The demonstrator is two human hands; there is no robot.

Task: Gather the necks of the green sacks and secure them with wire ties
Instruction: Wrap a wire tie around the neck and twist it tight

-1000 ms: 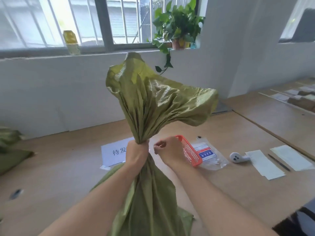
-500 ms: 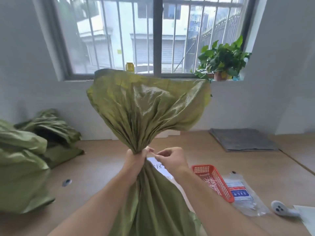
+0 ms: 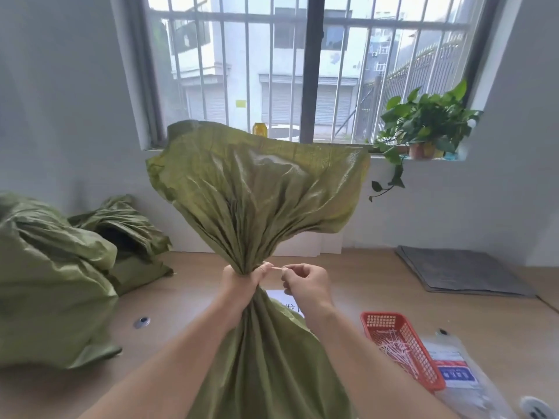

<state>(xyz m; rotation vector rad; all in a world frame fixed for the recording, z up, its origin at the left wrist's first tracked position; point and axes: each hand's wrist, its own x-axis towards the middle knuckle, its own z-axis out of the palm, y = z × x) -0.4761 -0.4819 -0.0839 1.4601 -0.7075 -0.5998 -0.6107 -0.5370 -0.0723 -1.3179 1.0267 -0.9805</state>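
Observation:
A green sack (image 3: 257, 189) stands upright in front of me, its top fanned out above a bunched neck. My left hand (image 3: 242, 282) is clenched around that neck. Just to its right, my right hand (image 3: 305, 282) pinches the end of a thin pale wire tie (image 3: 276, 268), which runs across to my left thumb. A red mesh basket (image 3: 402, 325) at the lower right holds several white wire ties (image 3: 396, 349).
Two more green sacks (image 3: 51, 279) (image 3: 127, 234) lie at the left on the wooden floor. A clear plastic packet (image 3: 456, 373) sits right of the basket. A grey mat (image 3: 459, 270) lies at the back right. A potted plant (image 3: 423, 128) stands on the windowsill.
The view has tilted up and swung left, bringing the window and the left sacks into sight. My right hand has drawn slightly away from the left, with the tie stretched between them.

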